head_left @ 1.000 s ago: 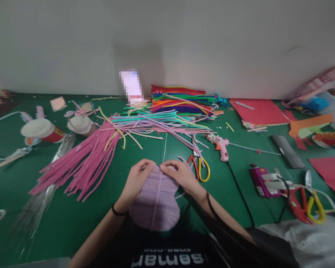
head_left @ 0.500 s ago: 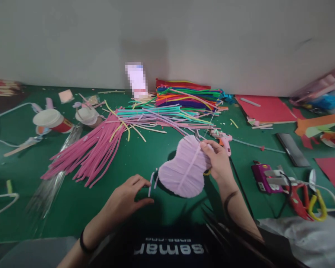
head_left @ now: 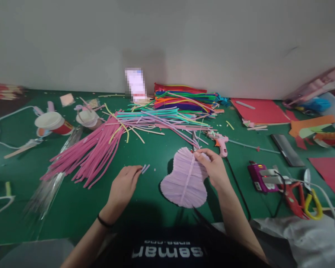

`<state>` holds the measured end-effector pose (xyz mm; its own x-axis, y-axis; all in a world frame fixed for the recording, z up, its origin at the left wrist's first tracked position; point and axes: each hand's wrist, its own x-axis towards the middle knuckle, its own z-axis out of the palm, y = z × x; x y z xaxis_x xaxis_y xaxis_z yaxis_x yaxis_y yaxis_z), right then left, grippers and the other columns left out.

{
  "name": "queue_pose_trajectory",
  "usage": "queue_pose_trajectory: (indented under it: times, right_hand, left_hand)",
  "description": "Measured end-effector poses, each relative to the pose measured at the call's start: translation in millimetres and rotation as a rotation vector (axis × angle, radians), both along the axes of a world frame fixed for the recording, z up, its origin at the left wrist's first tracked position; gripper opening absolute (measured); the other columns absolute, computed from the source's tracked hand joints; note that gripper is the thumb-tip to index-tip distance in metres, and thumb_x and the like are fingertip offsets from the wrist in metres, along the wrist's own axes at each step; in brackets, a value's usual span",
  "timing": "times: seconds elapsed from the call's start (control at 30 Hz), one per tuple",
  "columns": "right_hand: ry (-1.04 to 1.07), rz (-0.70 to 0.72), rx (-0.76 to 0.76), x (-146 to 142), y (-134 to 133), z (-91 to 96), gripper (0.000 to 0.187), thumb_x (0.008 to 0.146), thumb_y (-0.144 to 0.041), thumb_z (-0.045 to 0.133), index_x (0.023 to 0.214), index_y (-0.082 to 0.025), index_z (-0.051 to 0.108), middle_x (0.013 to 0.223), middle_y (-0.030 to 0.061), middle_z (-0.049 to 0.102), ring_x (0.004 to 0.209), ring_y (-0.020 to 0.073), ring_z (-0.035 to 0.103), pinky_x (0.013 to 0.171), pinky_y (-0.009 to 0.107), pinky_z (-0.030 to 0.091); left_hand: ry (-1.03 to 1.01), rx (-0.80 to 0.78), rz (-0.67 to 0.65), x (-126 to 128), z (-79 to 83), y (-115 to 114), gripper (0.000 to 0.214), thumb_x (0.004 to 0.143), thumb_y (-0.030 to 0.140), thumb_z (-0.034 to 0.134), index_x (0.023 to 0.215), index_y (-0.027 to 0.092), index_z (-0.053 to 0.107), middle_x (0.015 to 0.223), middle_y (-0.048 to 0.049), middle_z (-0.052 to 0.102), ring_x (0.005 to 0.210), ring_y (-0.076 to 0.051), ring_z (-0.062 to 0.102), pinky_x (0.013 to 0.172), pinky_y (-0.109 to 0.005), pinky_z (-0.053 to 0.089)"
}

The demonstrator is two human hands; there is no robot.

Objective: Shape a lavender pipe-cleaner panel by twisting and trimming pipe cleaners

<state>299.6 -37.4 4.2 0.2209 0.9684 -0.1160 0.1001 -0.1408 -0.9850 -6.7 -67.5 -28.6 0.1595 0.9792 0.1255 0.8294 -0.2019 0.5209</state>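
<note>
A flat lilac shape made of pipe cleaners laid side by side [head_left: 180,182], with a waist in its outline and one strip along its middle, lies tilted over the green table. My right hand [head_left: 214,169] pinches its upper right edge between thumb and fingers. To the left, my left hand [head_left: 123,188] is closed, with short lilac pipe cleaner pieces [head_left: 146,168] showing at its fingertips. A tiny lilac scrap [head_left: 155,169] lies between the hands. Just behind the shape are the blades of a pair of scissors [head_left: 195,138], whose handles are mostly hidden.
Pink pipe cleaners [head_left: 86,156] fan out at left, with multicoloured bundles [head_left: 184,98] behind. Two cups, one a white-lidded cup [head_left: 48,121], stand back left. At right are a pink glue gun [head_left: 222,145], a purple power adapter [head_left: 259,176], red pliers [head_left: 294,201] and yellow-handled scissors [head_left: 314,204].
My left hand has closed on the short pieces and drawn them slightly back from the shape. The shape has moved a little down and turned more upright in my right hand.
</note>
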Motion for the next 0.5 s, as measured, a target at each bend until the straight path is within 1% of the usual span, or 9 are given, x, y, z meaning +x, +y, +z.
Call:
queue_pose_trajectory:
  times: [0.1,0.13,0.17,0.2,0.27,0.33,0.37,0.43,0.5]
  right_hand:
    - [-0.01,0.046,-0.009,-12,-2,-7.5,0.024,0.073,-0.042,0.073,0.082,-0.02,0.068,0.083,0.001,0.066,0.078,0.0168,0.056,0.075,0.029,0.042]
    - [-0.015,0.07,-0.016,-19,-3,-9.9,0.024,0.074,-0.042,0.072,0.082,-0.02,0.068,0.083,0.001,0.066,0.077,0.0165,0.056,0.073,0.028,0.042]
    - [-0.022,0.102,-0.024,-28,-3,-11.9,0.024,0.074,-0.043,0.072,0.082,-0.02,0.068,0.081,0.001,0.066,0.075,0.0162,0.056,0.071,0.028,0.042]
    - [-0.015,0.149,-0.048,-37,-3,-13.2,0.025,0.074,-0.043,0.071,0.082,-0.02,0.068,0.079,0.0009,0.066,0.073,0.0158,0.056,0.068,0.028,0.042]
    - [0.009,0.287,-0.096,-53,-3,-12.7,0.028,0.075,-0.046,0.07,0.087,-0.02,0.068,0.077,0.001,0.067,0.069,0.0155,0.057,0.064,0.027,0.042]
    - [0.138,0.385,-0.146,-59,-1,-7.5,0.035,0.079,-0.052,0.063,0.094,-0.021,0.068,0.078,0.0025,0.069,0.07,0.0166,0.061,0.063,0.028,0.044]
    - [0.216,0.38,-0.144,-57,1,-3.4,0.038,0.081,-0.054,0.06,0.097,-0.021,0.067,0.085,0.0043,0.071,0.075,0.0177,0.064,0.066,0.029,0.046]
    - [0.281,0.261,-0.11,-43,2,6.0,0.041,0.082,-0.057,0.057,0.1,-0.021,0.065,0.095,0.007,0.071,0.081,0.0192,0.066,0.068,0.031,0.05]
    - [0.152,0.137,-0.023,-22,-1,14.3,0.035,0.081,-0.05,0.062,0.101,-0.021,0.065,0.092,0.007,0.071,0.082,0.019,0.065,0.068,0.03,0.05]
  left_hand:
    - [-0.161,-0.007,0.148,-1,12.2,5,0.029,0.093,0.038,0.044,0.103,0.02,0.064,0.105,-0.009,0.069,0.098,-0.023,0.063,0.091,-0.036,0.046]
    - [-0.233,-0.042,0.181,2,17.2,7,0.029,0.092,0.039,0.046,0.103,0.02,0.064,0.107,-0.0085,0.069,0.097,-0.023,0.064,0.088,-0.034,0.048]
    - [-0.32,-0.092,0.183,6,22.2,9,0.029,0.091,0.041,0.048,0.104,0.02,0.064,0.108,-0.0082,0.069,0.096,-0.022,0.065,0.085,-0.033,0.049]
    - [-0.419,-0.158,0.152,11,26.6,12,0.031,0.089,0.042,0.05,0.106,0.02,0.064,0.11,-0.0082,0.069,0.097,-0.022,0.066,0.084,-0.032,0.051]
    - [-0.618,-0.326,0.024,23,32.6,17,0.039,0.084,0.043,0.059,0.114,0.02,0.059,0.114,-0.0087,0.068,0.099,-0.022,0.066,0.08,-0.03,0.053]
    - [-0.705,-0.483,-0.036,32,33.6,21,0.046,0.076,0.042,0.068,0.115,0.02,0.058,0.104,-0.0074,0.071,0.089,-0.021,0.069,0.071,-0.028,0.054]
    - [-0.725,-0.524,-0.024,34,32.4,23,0.044,0.074,0.041,0.071,0.111,0.019,0.059,0.095,-0.0062,0.072,0.082,-0.02,0.069,0.067,-0.027,0.054]
    - [-0.752,-0.546,0.034,34,27.6,24,0.039,0.072,0.04,0.073,0.101,0.018,0.062,0.082,-0.0039,0.072,0.072,-0.018,0.068,0.063,-0.026,0.052]
    - [-0.792,-0.54,0.079,27,22.4,23,0.036,0.071,0.04,0.074,0.097,0.017,0.064,0.079,-0.0035,0.071,0.071,-0.017,0.067,0.063,-0.024,0.05]
